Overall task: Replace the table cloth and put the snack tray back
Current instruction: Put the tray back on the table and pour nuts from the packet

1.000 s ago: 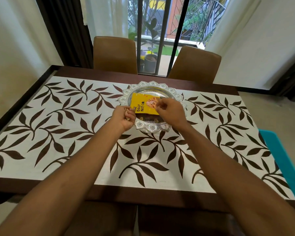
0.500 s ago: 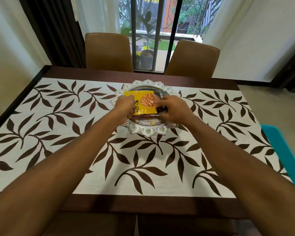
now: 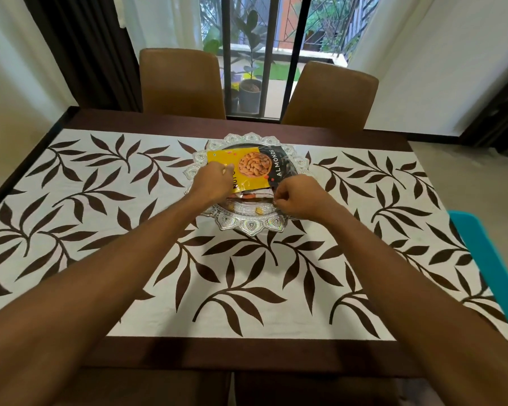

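Step in hand: table cloth (image 3: 247, 273) laid on tabletop (image 3: 217, 353), snack tray (image 3: 251, 225) back at far centre; you are arranging its contents.
Left hand (image 3: 213, 183): arm outstretched, fingers curled on the almond packet (image 3: 255, 165) lying in the tray.
Right hand (image 3: 298, 197): curled at the tray's near-right rim (grip contents unclear).
Next: settle packet flat, release gently.

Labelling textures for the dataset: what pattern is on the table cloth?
The table cloth is white with dark brown leafy branches; the head view shows it clearly.
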A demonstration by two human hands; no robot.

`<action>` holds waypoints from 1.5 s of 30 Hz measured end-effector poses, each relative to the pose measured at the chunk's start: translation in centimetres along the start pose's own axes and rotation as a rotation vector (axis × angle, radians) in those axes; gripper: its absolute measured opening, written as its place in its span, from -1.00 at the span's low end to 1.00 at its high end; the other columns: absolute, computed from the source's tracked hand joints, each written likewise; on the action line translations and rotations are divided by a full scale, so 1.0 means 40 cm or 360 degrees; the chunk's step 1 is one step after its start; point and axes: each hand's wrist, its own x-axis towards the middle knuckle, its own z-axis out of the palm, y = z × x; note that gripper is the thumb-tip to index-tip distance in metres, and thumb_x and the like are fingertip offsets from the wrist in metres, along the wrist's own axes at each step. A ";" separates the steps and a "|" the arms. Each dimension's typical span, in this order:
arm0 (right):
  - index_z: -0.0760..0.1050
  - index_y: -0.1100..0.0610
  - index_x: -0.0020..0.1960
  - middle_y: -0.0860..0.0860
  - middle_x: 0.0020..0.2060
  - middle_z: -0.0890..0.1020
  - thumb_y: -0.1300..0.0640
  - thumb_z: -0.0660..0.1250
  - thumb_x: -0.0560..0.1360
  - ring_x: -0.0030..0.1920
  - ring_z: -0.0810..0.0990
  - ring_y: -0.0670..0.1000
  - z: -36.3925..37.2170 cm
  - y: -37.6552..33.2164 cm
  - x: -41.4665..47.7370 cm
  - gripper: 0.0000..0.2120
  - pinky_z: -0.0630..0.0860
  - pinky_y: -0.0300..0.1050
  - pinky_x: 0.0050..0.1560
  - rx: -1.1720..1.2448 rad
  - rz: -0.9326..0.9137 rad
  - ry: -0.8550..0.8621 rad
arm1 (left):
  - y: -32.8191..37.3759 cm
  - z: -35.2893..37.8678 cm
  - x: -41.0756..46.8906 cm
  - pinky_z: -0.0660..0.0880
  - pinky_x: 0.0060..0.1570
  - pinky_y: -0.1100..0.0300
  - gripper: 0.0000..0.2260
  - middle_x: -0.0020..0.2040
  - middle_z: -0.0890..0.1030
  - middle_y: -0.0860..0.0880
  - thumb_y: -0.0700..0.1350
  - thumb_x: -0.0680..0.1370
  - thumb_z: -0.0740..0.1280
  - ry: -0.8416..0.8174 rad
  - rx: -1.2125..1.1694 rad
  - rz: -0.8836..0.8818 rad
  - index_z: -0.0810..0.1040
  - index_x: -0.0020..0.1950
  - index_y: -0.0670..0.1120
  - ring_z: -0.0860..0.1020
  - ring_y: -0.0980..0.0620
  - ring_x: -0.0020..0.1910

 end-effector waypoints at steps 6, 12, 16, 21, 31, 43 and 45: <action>0.62 0.24 -0.03 0.15 -0.12 0.61 0.20 0.26 0.53 -0.14 0.58 0.16 0.068 -0.064 -0.005 -0.82 0.39 -0.10 -0.19 -0.0252 0.0004 0.0057 | -0.033 -0.024 -0.009 0.31 -0.27 0.11 -0.59 -0.33 0.50 -0.11 0.03 0.69 0.13 -0.0008 -0.0394 -0.0198 0.42 -0.30 -0.13 0.44 -0.07 -0.34; 0.54 0.28 -0.08 0.20 -0.08 0.58 0.26 0.26 0.54 -0.11 0.59 0.23 0.092 -0.152 -0.021 -0.88 0.39 -0.03 -0.17 -0.0234 0.0108 0.0056 | -0.063 -0.048 -0.023 0.20 -0.51 0.29 -0.64 -0.38 0.44 -0.05 0.03 0.69 0.13 -0.0049 -0.0838 -0.0445 0.45 -0.23 -0.11 0.30 0.08 -0.54; 0.54 0.32 -0.04 0.20 -0.08 0.56 0.28 0.26 0.51 -0.10 0.55 0.24 0.125 -0.217 -0.021 -0.88 0.41 0.02 -0.16 -0.0106 0.0070 0.0064 | -0.062 -0.044 -0.040 0.18 -0.55 0.33 -0.63 -0.41 0.40 -0.04 0.02 0.69 0.14 -0.0065 -0.0974 -0.0551 0.41 -0.27 -0.09 0.28 0.11 -0.57; 0.54 0.27 0.18 0.26 0.09 0.58 0.22 0.22 0.54 0.02 0.55 0.32 0.161 -0.249 0.013 -0.73 0.42 0.08 -0.06 -0.0105 -0.0031 0.0106 | -0.061 -0.038 -0.055 0.19 -0.51 0.29 -0.64 -0.42 0.39 -0.03 0.01 0.69 0.14 -0.0071 -0.1013 -0.0537 0.39 -0.28 -0.08 0.29 0.08 -0.54; 0.63 0.22 -0.13 0.12 -0.17 0.65 0.16 0.27 0.51 -0.12 0.59 0.13 0.071 -0.204 0.024 -0.81 0.55 0.01 -0.10 0.0031 -0.0138 -0.0335 | -0.068 -0.036 -0.059 0.18 -0.50 0.27 -0.62 -0.40 0.40 -0.04 0.03 0.68 0.14 -0.0140 -0.0945 -0.0516 0.41 -0.29 -0.08 0.29 0.06 -0.53; 0.73 0.11 0.01 -0.14 -0.21 0.72 0.26 0.55 0.43 -0.20 0.65 -0.20 -0.015 -0.166 0.087 -0.83 0.59 -0.20 0.00 0.0402 -0.0108 -0.0654 | -0.063 -0.071 -0.088 0.06 -0.76 0.42 -0.62 -0.54 0.27 0.08 -0.02 0.70 0.08 -0.0659 -0.2016 -0.1202 0.25 -0.32 0.00 0.18 0.22 -0.67; 0.73 0.14 -0.01 -0.08 -0.18 0.73 0.28 0.54 0.43 -0.21 0.67 -0.19 -0.021 -0.177 0.089 -0.85 0.61 -0.20 -0.04 0.0472 -0.0102 -0.0586 | -0.064 -0.075 -0.099 0.07 -0.77 0.42 -0.63 -0.54 0.27 0.07 -0.04 0.69 0.08 -0.0691 -0.2094 -0.1238 0.23 -0.33 0.01 0.18 0.22 -0.68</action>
